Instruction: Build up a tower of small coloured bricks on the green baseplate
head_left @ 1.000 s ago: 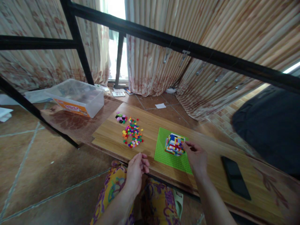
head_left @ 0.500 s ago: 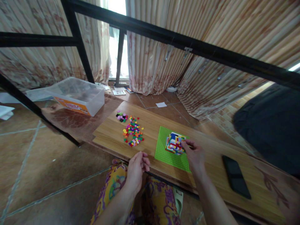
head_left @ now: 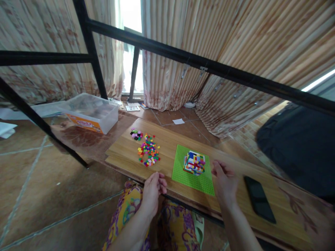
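- A many-coloured block (head_left: 194, 162) of small bricks stands upright on a green plate (head_left: 183, 179), several courses high, with bare studs visible on every side of it.
- The build appears well advanced, judging by the block's height; its top looks uneven toward the right, though the detail is too small to tell whether any gap is left there.
- Unused bricks lie to the left on the wooden bench (head_left: 167, 143): a larger pile (head_left: 149, 149) in mixed colours, and just beyond it a smaller pile (head_left: 136, 134) of mostly pink, black and green. None of these loose pieces has been joined to the block.
- The right hand (head_left: 225, 176), blurred, hangs just beside the plate's right edge, clear of the block. Its fingers are bent close together; whether a brick sits between them cannot be told.
- The left hand (head_left: 155, 183) rests at the bench's near edge, between the larger pile and the plate, fingers loosely curled. No brick shows in it, but the palm is hidden and its grip cannot be told.
- A dark phone (head_left: 259, 199) lies flat to the right; a clear bin (head_left: 111, 120) with an orange label stands at far left, its contents unclear.
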A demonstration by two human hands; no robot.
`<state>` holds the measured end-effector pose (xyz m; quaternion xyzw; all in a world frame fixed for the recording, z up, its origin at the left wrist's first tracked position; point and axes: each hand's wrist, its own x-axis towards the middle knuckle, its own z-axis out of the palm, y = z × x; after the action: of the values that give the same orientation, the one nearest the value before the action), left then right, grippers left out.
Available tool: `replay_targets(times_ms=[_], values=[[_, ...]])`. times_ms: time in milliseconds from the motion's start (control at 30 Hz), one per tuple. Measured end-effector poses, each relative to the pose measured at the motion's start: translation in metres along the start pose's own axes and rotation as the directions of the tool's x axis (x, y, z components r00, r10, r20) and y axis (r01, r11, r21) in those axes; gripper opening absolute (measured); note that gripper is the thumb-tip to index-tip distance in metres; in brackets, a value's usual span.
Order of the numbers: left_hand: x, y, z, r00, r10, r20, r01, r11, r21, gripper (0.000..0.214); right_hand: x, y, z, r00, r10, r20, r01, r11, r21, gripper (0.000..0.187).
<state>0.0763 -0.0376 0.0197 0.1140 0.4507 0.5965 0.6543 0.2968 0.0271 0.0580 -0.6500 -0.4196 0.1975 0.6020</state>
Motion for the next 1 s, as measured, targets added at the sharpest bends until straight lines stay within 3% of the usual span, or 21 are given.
replay_targets(times_ms=[100,200,267,367,433,500,733,1000], values=[[-0.001,-0.001,0.0,1.0,0.011,0.001,-0.011,1.0,0.007,0.042,-0.02,-0.014,0.004,0.996,-0.009,0.084,0.008,1.0,0.007,0.033],[-0.001,-0.003,0.0,1.0,0.009,0.008,-0.009,1.0,0.006,0.042,-0.044,-0.024,0.019,0.958,-0.051,0.282,0.058,0.998,-0.013,0.028],[0.0,-0.004,0.0,1.0,0.009,0.01,-0.009,1.0,-0.001,0.042,-0.056,-0.027,0.032,0.894,-0.111,0.435,0.143,0.989,-0.043,0.024],[0.0,-0.005,0.0,1.0,0.004,0.01,-0.004,1.0,-0.016,0.042,-0.065,-0.025,0.057,0.76,-0.162,0.629,0.276,0.957,-0.087,0.022],[0.0,-0.004,0.0,1.0,-0.004,0.014,0.004,1.0,-0.026,0.042,-0.067,-0.022,0.076,0.685,-0.181,0.706,0.359,0.927,-0.111,0.023],[0.0,-0.004,0.001,1.0,-0.006,0.014,0.007,0.999,-0.034,0.041,-0.068,-0.019,0.094,0.647,-0.199,0.736,0.448,0.88,-0.155,0.024],[0.001,-0.005,0.001,1.0,-0.004,0.008,0.005,0.999,-0.034,0.038,-0.069,-0.012,0.134,0.602,-0.212,0.77,0.568,0.791,-0.226,0.024],[-0.001,-0.001,0.002,1.0,-0.007,0.01,0.008,0.999,-0.031,0.041,-0.063,-0.011,0.137,0.608,-0.222,0.762,0.583,0.776,-0.239,0.019]])
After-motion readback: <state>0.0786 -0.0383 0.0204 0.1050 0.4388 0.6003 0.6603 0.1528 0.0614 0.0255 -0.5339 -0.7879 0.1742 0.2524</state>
